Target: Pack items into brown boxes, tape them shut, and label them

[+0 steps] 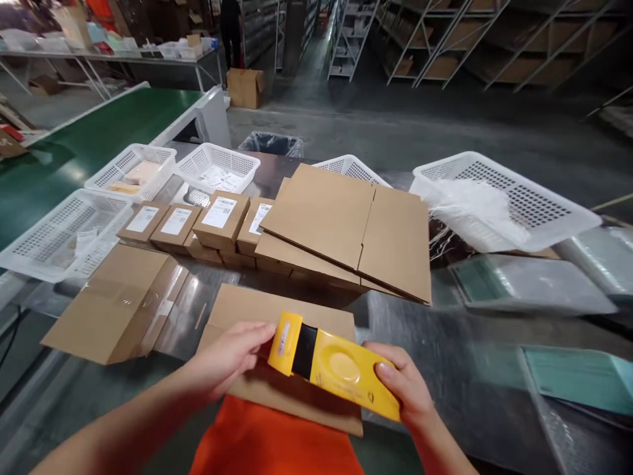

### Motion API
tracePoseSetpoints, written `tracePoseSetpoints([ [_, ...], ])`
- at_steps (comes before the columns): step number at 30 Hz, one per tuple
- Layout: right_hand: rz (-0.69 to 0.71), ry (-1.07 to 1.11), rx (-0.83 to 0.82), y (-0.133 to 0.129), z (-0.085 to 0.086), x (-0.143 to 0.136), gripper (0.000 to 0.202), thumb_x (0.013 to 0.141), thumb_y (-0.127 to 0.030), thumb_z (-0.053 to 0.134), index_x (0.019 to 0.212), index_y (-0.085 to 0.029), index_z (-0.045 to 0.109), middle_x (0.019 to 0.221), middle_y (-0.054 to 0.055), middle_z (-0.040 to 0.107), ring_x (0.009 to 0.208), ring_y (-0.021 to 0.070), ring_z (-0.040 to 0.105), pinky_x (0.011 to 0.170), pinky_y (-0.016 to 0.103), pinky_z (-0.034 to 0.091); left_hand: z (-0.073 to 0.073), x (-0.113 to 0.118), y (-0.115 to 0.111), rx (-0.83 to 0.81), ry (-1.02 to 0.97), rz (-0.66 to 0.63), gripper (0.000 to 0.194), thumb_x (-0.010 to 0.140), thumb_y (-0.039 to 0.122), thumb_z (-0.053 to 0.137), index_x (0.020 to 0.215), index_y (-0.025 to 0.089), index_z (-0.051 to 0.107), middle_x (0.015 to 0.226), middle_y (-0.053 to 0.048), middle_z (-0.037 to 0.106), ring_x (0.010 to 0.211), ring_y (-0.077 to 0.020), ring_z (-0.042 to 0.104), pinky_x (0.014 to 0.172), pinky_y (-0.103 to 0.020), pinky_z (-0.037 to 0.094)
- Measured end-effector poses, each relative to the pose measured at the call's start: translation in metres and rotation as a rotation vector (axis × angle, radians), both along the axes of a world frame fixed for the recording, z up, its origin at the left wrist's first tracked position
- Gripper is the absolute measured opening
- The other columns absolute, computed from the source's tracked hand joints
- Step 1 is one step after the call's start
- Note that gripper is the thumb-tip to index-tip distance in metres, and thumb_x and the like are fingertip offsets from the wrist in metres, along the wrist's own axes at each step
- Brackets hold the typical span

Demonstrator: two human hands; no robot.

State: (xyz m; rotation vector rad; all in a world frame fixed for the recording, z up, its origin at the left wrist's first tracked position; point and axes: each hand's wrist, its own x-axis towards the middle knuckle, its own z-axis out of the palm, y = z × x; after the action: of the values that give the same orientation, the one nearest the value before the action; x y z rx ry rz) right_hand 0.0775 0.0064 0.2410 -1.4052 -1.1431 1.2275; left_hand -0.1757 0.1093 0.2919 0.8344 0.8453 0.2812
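Between my two hands is a slim yellow package (341,366), held at a tilt, with a black band across it near its left end. My left hand (232,359) pinches the left end, which carries a small pale label. On the other end my right hand (403,382) grips with the thumb on top. Below and behind the package lies an open cardboard box (281,307), close against my orange clothing. What is inside that box is mostly hidden by the package and my hands.
Small labelled cartons (222,218) stand in a row beyond the box, beside stacked flat cardboard (341,211). An open carton (116,303) lies left. White baskets (217,165) and a green conveyor (113,125) are farther back. Plastic-wrapped items (534,284) lie right.
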Motion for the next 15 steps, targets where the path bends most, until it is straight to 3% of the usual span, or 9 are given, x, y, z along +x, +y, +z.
tracePoseSetpoints([
  [3,0.021,0.003,-0.001,0.000,0.000,0.000,0.057,0.072,-0.073,0.053,0.055,-0.019,0.047,0.048,-0.002,0.035,0.044,0.0104,0.029,0.042,0.025,0.018,-0.001,0.004,0.002,0.032,0.032,0.065,0.036,0.072,0.050,0.070,0.079,0.015,0.070,0.076,-0.003,0.068,0.073,-0.0138,0.061,0.068,-0.022,0.047],
  [7,0.077,0.006,-0.005,0.000,0.000,0.002,0.057,0.075,-0.072,0.052,0.056,-0.019,0.047,0.051,-0.002,0.036,0.045,0.0098,0.030,0.042,0.024,0.019,-0.014,0.011,0.000,-0.010,0.043,0.158,0.028,0.068,0.043,0.074,0.064,0.016,0.066,0.062,-0.002,0.063,0.059,-0.0126,0.056,0.058,-0.023,0.045],
  [10,0.165,-0.015,-0.059,0.001,0.003,0.006,0.055,0.079,-0.069,0.051,0.060,-0.018,0.049,0.054,-0.002,0.037,0.045,0.0092,0.031,0.040,0.023,0.020,-0.020,0.007,0.002,0.052,0.081,0.220,0.026,0.069,0.034,0.073,0.055,0.016,0.062,0.053,0.001,0.057,0.050,-0.0087,0.049,0.050,-0.021,0.039],
  [12,0.231,-0.049,-0.102,0.006,0.009,0.005,0.053,0.080,-0.067,0.052,0.061,-0.018,0.050,0.056,-0.002,0.037,0.047,0.0092,0.033,0.040,0.022,0.022,-0.022,-0.018,0.013,0.117,0.127,0.246,0.022,0.072,0.031,0.070,0.059,0.014,0.064,0.054,0.000,0.059,0.049,-0.0080,0.050,0.049,-0.019,0.038],
  [14,0.275,-0.088,-0.136,0.014,0.019,-0.003,0.053,0.080,-0.067,0.053,0.060,-0.018,0.048,0.056,-0.002,0.037,0.047,0.0092,0.034,0.039,0.021,0.023,-0.026,-0.064,0.033,0.174,0.197,0.329,0.017,0.073,0.027,0.068,0.066,0.012,0.066,0.059,-0.001,0.063,0.052,-0.0092,0.054,0.050,-0.020,0.040],
  [15,0.290,-0.115,-0.149,0.019,0.025,-0.010,0.054,0.080,-0.067,0.053,0.059,-0.018,0.046,0.055,-0.003,0.035,0.047,0.0091,0.034,0.039,0.021,0.023,-0.031,-0.091,0.044,0.226,0.266,0.462,0.014,0.070,0.023,0.068,0.063,0.012,0.064,0.056,0.001,0.061,0.052,-0.0088,0.054,0.050,-0.018,0.041],
])
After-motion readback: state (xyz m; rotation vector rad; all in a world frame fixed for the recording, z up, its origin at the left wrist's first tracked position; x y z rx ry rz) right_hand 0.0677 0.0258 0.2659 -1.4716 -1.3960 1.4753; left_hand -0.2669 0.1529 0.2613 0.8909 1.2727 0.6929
